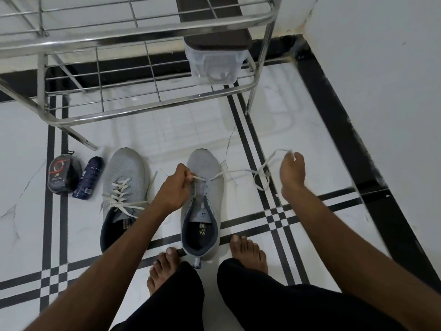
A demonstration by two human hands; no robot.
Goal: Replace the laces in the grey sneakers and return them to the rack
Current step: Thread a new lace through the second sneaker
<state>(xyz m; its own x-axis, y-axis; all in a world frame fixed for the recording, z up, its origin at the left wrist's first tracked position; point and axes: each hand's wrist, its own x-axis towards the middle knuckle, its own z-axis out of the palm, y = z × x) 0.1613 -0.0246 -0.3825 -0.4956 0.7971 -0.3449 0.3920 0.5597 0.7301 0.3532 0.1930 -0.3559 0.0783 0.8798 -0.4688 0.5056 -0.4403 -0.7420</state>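
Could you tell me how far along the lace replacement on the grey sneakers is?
The left sneaker looks laced. The right sneaker has lace only through its front eyelets: left hand pinches one end, right hand pulls the other. Left: remaining eyelets, then both onto the rack.

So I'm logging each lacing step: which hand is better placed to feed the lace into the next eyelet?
Probably the left hand: it already pinches the white lace at the eyelets of the right-side sneaker. The right hand holds the far end out over the floor.
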